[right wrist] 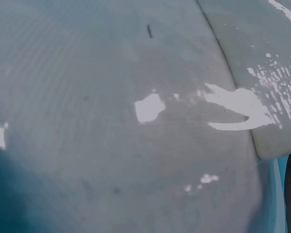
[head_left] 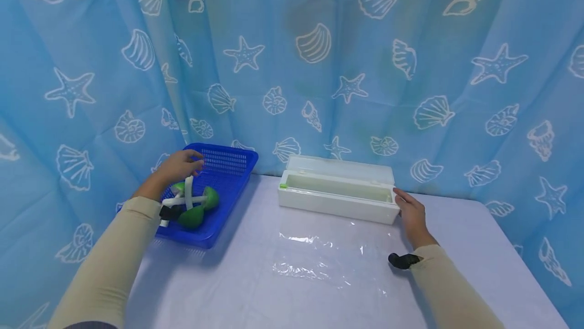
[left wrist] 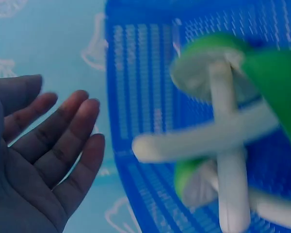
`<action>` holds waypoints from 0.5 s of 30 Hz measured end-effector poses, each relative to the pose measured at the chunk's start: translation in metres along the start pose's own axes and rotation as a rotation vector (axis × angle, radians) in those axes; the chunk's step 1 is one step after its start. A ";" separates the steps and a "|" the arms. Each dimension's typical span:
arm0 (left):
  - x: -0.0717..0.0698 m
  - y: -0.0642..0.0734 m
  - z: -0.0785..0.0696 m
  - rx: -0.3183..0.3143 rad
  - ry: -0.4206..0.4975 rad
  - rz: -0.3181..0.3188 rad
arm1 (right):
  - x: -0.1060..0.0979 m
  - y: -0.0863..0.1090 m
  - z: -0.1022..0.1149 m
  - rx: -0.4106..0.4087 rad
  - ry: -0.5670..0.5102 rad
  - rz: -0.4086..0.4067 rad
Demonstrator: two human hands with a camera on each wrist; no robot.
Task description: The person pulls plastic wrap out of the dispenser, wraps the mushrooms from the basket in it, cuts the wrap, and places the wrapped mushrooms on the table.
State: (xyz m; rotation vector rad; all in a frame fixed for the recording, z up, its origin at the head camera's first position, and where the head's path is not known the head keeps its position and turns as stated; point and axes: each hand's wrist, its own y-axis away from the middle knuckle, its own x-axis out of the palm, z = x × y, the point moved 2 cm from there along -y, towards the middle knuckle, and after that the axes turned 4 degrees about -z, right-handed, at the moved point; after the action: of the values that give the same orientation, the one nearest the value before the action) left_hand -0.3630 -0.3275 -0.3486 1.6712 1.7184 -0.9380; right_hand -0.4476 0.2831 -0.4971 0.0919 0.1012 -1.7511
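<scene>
My left hand hovers over the back left part of a blue plastic basket, its fingers loosely bent. The left wrist view shows that hand apart from the basket wall, palm in sight and nothing in it. Several toy mushrooms with green caps and white stems lie crossed in the basket, one cap nearest the front. At the right end of a long white box, my right hand touches the end wall with extended fingers. The box's translucent lid stands raised at the back.
Clear plastic with shiny creases lies on the white table in front of the box. A blue curtain with shell prints hangs behind the table. A small green tab sits at the box's left end.
</scene>
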 end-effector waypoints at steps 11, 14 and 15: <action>0.008 -0.001 0.023 0.075 -0.247 0.203 | 0.001 0.002 -0.003 0.020 -0.036 -0.001; 0.017 -0.001 0.033 0.049 -0.256 0.233 | 0.001 0.002 -0.003 0.014 -0.041 0.004; 0.020 -0.001 0.036 0.032 -0.255 0.249 | 0.002 0.002 -0.003 0.012 -0.040 0.006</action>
State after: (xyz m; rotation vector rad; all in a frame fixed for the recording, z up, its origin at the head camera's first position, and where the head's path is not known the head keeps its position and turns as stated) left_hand -0.3680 -0.3441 -0.3855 1.6588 1.3020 -1.0138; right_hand -0.4460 0.2814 -0.5003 0.0659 0.0617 -1.7468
